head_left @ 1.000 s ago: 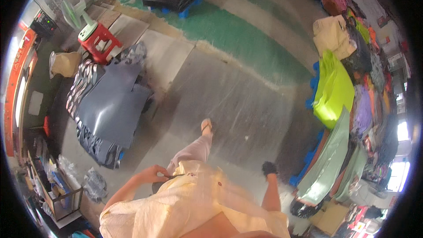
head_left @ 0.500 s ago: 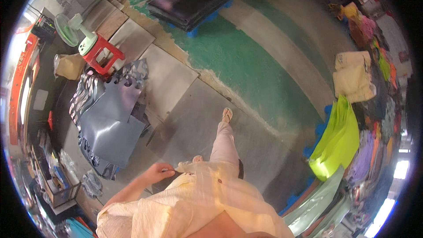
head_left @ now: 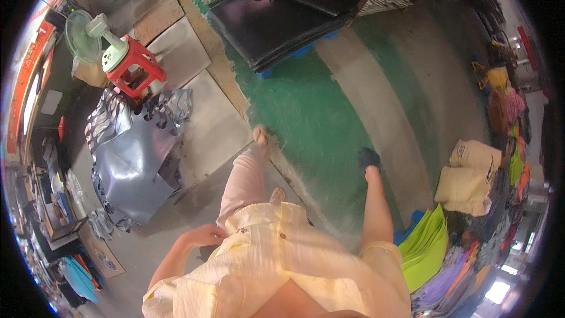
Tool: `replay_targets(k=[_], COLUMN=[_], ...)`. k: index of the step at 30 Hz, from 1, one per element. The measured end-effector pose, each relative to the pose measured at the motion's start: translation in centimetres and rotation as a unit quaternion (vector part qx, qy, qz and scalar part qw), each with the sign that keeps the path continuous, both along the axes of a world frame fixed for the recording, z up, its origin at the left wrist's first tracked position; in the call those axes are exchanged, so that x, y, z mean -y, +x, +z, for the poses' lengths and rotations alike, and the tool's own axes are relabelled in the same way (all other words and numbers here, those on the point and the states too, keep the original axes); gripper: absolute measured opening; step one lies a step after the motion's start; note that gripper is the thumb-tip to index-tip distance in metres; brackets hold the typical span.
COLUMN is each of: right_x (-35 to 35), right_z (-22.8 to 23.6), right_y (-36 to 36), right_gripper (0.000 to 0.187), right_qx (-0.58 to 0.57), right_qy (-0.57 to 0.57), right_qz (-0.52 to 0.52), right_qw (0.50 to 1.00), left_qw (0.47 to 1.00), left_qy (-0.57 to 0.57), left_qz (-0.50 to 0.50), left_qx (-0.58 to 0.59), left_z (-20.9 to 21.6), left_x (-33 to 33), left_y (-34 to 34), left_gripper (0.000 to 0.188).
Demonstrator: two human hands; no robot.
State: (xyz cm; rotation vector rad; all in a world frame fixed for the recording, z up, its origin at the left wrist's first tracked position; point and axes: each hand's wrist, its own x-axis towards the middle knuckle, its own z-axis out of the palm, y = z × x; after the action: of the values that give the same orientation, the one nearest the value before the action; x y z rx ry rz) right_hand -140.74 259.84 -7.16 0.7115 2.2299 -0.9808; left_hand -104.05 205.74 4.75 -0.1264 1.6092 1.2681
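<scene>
My left hand hangs beside the hem of a pale yellow shirt. Its fingers are curled together, and whatever they may hold is hidden. On the other side my right forearm reaches forward over the green floor. A dark blue, cloth-like covering hides the right hand; whether it is a worn glove or a held bundle is unclear, and no fingers show. Neither hand touches the piles around me. Nearest to the right arm is a stack of lime green sheets.
Grey sheets are heaped at left, behind them a red stool with a pale green fan. A black sheet stack lies low ahead. Beige sacks and coloured material stand at right.
I have stepped forward; the black stack is closer and the lime sheets have slid down the view. My right arm, out of sight before, now stretches forward. The left hand stays by the hem.
</scene>
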Motion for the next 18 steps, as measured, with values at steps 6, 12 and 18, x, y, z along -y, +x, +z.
replay_targets(k=[6, 12, 18], right_x=[15.3, 19.0, 24.3], right_z=[-5.1, -9.5, -4.9], right_y=[-15.4, -21.5, -34.1], right_gripper=[0.041, 0.039, 0.033], right_qx=[-0.108, -0.081, 0.185], right_qy=[0.064, -0.044, -0.046], right_qz=[0.366, 0.366, 0.148], right_qw=[0.922, 0.926, 0.97], left_qw=[0.999, 0.997, 0.939], left_qy=[0.045, 0.005, -0.022], left_qz=[0.005, 0.001, 0.344], left_qx=[0.006, 0.083, 0.004], left_z=[-2.4, 3.3, -8.6], left_x=[5.9, 11.9, 15.7], left_y=[-18.2, -33.1, -51.5], left_gripper=[0.029, 0.03, 0.044])
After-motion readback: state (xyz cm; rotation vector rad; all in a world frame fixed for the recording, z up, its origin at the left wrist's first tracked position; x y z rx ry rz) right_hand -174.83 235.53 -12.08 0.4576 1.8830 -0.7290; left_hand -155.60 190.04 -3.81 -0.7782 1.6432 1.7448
